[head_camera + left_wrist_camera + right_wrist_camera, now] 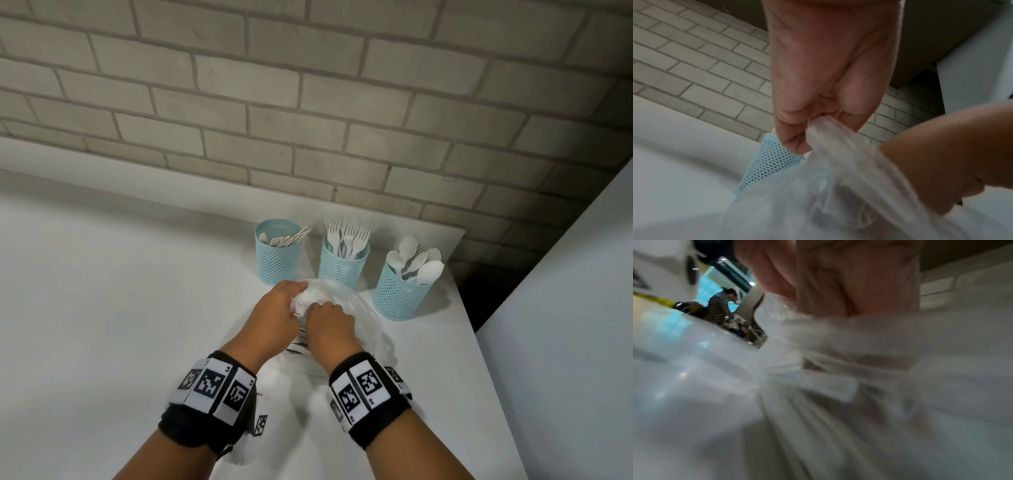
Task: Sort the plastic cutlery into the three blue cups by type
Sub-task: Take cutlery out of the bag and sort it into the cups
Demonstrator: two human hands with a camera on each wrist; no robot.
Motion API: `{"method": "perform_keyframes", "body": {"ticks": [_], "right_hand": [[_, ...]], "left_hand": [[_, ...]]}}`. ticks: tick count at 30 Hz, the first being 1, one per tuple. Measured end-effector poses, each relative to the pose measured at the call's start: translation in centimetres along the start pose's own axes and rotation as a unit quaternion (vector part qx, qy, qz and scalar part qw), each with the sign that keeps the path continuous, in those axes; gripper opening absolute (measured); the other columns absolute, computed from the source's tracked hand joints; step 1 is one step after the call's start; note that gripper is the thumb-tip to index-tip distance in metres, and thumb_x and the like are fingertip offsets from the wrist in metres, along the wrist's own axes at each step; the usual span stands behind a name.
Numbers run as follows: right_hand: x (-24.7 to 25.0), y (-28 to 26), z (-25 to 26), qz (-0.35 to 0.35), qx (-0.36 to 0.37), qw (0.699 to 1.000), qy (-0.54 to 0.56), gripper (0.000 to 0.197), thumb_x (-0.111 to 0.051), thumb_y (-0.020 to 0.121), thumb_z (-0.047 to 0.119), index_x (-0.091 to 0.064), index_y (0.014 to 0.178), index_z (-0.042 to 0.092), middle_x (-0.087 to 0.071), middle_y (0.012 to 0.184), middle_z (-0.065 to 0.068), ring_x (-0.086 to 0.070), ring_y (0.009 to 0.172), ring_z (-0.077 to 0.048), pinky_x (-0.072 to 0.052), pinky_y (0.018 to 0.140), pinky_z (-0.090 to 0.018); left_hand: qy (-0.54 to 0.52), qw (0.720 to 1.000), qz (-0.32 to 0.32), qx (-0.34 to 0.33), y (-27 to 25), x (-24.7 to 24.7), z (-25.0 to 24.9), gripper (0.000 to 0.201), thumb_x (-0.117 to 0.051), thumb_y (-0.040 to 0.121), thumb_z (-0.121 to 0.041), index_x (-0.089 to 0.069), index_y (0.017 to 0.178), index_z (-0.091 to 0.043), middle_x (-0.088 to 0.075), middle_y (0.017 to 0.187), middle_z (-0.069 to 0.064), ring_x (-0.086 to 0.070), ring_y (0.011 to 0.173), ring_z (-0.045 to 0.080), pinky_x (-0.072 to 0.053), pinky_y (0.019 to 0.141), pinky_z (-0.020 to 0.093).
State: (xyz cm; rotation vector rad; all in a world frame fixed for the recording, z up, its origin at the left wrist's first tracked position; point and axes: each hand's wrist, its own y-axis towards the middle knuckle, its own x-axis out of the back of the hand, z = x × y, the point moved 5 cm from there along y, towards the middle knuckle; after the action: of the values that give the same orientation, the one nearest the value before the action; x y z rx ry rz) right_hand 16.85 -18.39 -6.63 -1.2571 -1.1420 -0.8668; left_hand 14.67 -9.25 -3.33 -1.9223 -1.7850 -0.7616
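Observation:
Three blue mesh cups stand in a row near the brick wall. The left cup (278,255) holds white knives, the middle cup (343,262) holds forks, the right cup (402,291) holds spoons. In front of them lies a clear plastic bag (356,315) on the white table (102,308). My left hand (279,310) pinches the bag's gathered top, seen close in the left wrist view as plastic bag (828,170) drawn from left hand (818,105). My right hand (329,323) grips the same bunched plastic beside it; the right wrist view shows only blurred plastic bag (838,386).
The table's right edge (479,342) runs close past the spoon cup, with a dark gap and a white panel (565,308) beyond. The brick wall (308,102) stands right behind the cups. A small marker tag (261,425) lies near my left wrist.

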Motion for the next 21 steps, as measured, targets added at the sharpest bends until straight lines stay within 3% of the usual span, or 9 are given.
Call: {"method": "perform_keyframes", "body": {"ticks": [3,10,16,19,21], "right_hand": [[0.1,0.1,-0.3,0.022,0.004,0.999,0.028,0.042,-0.044,0.096,0.014,-0.035,0.136,0.008,-0.039,0.135,-0.013,-0.037,0.128,-0.029,-0.040,0.100,-0.051],[0.7,-0.7,0.2,-0.046,0.045,0.998,0.007,0.030,-0.048,0.095,0.012,-0.050,0.123,0.004,-0.057,0.124,-0.011,-0.057,0.113,-0.027,-0.046,0.089,-0.032],[1.5,-1.4,-0.9,-0.073,0.051,0.995,0.051,0.024,-0.048,0.093,0.008,-0.058,0.114,0.004,-0.063,0.115,-0.012,-0.059,0.107,-0.029,-0.046,0.087,-0.033],[1.8,-1.7,-1.9,-0.073,0.039,0.992,0.100,0.028,-0.053,0.091,0.018,-0.057,0.118,0.010,-0.063,0.115,-0.011,-0.058,0.108,-0.029,-0.046,0.087,-0.032],[2.0,-1.9,-2.5,-0.066,0.034,0.986,0.152,0.035,-0.054,0.088,0.016,-0.056,0.123,0.012,-0.063,0.117,-0.011,-0.058,0.108,-0.029,-0.047,0.088,-0.032]], "left_hand": [[-0.001,1.000,0.005,0.003,-0.1,-0.3,0.0,0.059,-0.042,0.084,0.014,-0.044,0.137,-0.011,-0.043,0.143,0.002,-0.041,0.131,0.014,-0.026,0.099,0.010],[-0.011,1.000,-0.001,0.011,-0.5,0.3,0.0,0.061,-0.042,0.083,0.014,-0.044,0.137,-0.013,-0.044,0.143,0.001,-0.041,0.131,0.014,-0.025,0.096,0.008],[-0.007,1.000,-0.011,0.015,-0.6,1.4,0.2,0.057,-0.044,0.087,0.010,-0.043,0.137,-0.015,-0.043,0.143,0.001,-0.041,0.132,0.015,-0.025,0.096,0.009],[-0.012,1.000,-0.008,0.025,-0.8,1.7,0.2,0.057,-0.043,0.087,0.010,-0.043,0.138,-0.017,-0.042,0.144,0.000,-0.040,0.132,0.015,-0.024,0.095,0.010],[-0.017,0.999,-0.009,0.028,-0.8,1.9,0.1,0.057,-0.043,0.087,0.009,-0.043,0.138,-0.017,-0.043,0.143,0.001,-0.041,0.132,0.016,-0.026,0.095,0.012]]}}
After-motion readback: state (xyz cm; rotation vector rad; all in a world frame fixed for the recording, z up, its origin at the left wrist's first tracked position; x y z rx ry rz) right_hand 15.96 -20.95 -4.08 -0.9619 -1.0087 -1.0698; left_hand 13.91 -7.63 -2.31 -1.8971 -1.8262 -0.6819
